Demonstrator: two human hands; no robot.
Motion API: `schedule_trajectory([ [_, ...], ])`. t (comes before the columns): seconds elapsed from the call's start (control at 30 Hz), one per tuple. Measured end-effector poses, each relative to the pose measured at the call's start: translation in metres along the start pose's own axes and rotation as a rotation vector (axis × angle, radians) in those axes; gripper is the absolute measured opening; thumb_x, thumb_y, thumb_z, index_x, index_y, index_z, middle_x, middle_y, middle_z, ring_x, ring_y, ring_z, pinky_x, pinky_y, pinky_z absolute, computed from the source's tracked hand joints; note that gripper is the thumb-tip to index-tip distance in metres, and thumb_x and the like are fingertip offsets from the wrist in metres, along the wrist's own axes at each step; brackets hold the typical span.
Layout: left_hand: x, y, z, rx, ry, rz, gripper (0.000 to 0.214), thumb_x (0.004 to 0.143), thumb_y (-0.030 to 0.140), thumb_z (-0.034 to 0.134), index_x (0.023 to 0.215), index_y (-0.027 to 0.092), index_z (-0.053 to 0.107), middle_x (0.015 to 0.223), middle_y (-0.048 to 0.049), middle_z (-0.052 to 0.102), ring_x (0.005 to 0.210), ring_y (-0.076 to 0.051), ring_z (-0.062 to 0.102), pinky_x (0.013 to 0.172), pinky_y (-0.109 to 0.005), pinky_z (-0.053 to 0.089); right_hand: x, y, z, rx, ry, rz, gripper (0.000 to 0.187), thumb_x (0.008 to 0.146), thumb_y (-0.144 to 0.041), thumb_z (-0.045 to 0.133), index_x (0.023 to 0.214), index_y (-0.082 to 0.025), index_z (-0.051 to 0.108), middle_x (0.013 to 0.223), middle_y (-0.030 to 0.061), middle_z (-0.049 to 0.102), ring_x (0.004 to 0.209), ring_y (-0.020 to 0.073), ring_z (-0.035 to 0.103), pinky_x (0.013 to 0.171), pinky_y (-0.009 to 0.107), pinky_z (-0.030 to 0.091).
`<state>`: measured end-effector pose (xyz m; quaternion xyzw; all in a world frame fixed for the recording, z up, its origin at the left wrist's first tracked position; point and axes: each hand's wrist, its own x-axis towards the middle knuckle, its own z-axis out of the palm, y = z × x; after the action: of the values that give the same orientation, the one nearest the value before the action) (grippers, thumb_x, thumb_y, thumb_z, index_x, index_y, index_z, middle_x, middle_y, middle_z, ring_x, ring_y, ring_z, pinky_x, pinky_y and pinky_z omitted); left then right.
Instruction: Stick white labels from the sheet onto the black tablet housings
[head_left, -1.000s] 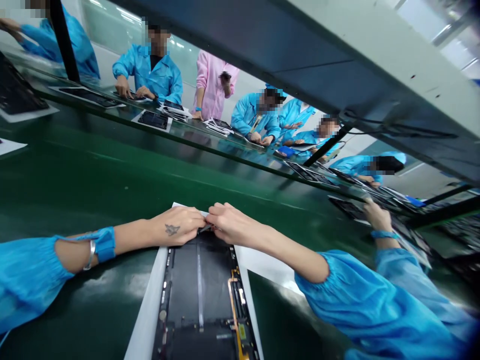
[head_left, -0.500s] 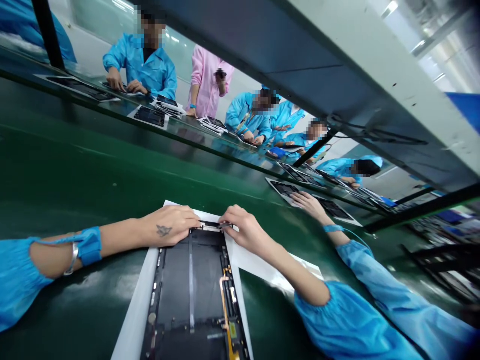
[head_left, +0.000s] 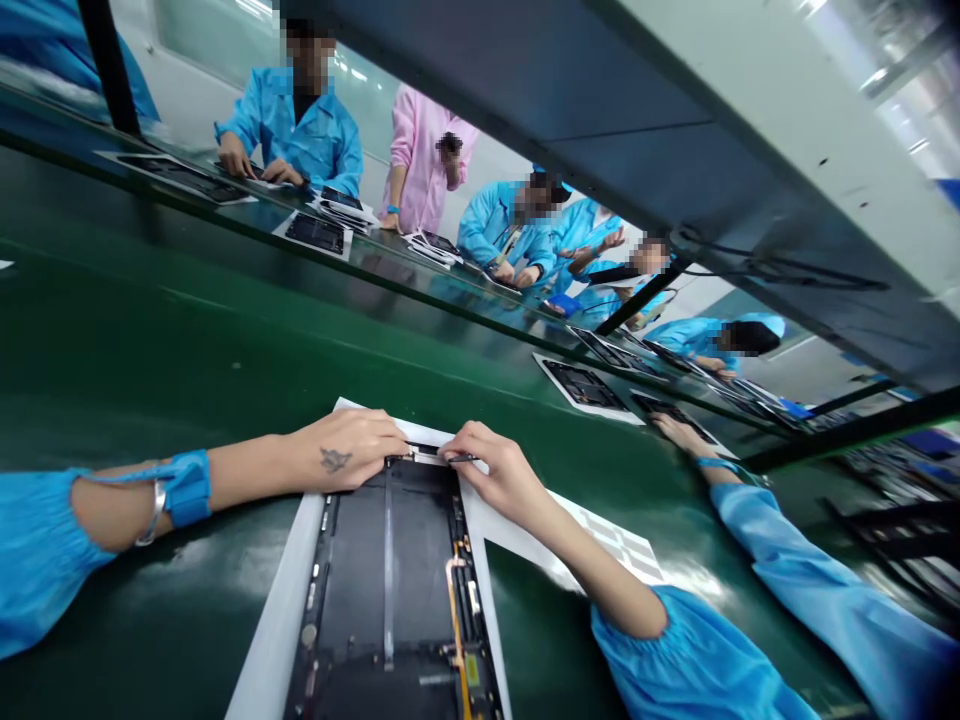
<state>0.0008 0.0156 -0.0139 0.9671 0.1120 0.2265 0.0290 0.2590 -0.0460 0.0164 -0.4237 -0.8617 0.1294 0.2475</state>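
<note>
An opened tablet, black inside with an orange flex cable down its right side, lies lengthwise on white paper. My left hand is closed over its far left corner, fingertips at the far edge; what lies beneath them is hidden. My right hand pinches a thin dark tool, perhaps tweezers, at the far right corner. Between the two hands runs a narrow white strip along the tablet's far end.
From the right, a co-worker's hand reaches onto another opened tablet. Beside that lies one more tablet on the green bench. An overhead shelf slants above. Several people work along the far side.
The co-worker's hand has moved right, off one tablet and onto its neighbour. The view has shifted slightly. My hands stay at the tablet's far end, and the thin tool in my right hand shows more clearly.
</note>
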Motion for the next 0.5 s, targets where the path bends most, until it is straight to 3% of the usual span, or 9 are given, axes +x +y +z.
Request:
schedule_trajectory([
  [0.13, 0.0, 0.0, 0.001, -0.012, -0.003, -0.034, 0.031, 0.089, 0.007, 0.048, 0.111, 0.017, 0.068, 0.109, -0.0083, 0.072, 0.1, -0.022, 0.066, 0.091, -0.035, 0.052, 0.007, -0.002, 0.013, -0.02, -0.012, -0.097, 0.033, 0.09, -0.003, 0.049, 0.107, -0.022, 0.07, 0.09, 0.0061, 0.062, 0.087, 0.0203, 0.06, 0.078, 0.033, 0.05],
  [0.33, 0.0, 0.0, 0.001, -0.048, -0.013, -0.029, 0.03, 0.09, 0.007, 0.048, 0.112, 0.016, 0.068, 0.11, -0.0094, 0.071, 0.101, -0.023, 0.063, 0.091, -0.036, 0.05, 0.003, 0.002, 0.02, -0.11, -0.072, -0.111, 0.036, 0.093, -0.004, 0.047, 0.118, -0.021, 0.066, 0.092, 0.007, 0.06, 0.087, 0.0214, 0.057, 0.077, 0.034, 0.049],
  [0.5, -0.002, -0.007, 0.002, -0.144, 0.004, -0.039, 0.032, 0.094, 0.006, 0.043, 0.114, 0.017, 0.066, 0.111, -0.0073, 0.071, 0.1, -0.022, 0.06, 0.088, -0.034, 0.049, 0.002, 0.002, 0.017, -0.068, -0.046, -0.117, 0.029, 0.093, -0.003, 0.047, 0.108, -0.019, 0.067, 0.091, 0.0069, 0.06, 0.087, 0.0206, 0.056, 0.077, 0.033, 0.048],
])
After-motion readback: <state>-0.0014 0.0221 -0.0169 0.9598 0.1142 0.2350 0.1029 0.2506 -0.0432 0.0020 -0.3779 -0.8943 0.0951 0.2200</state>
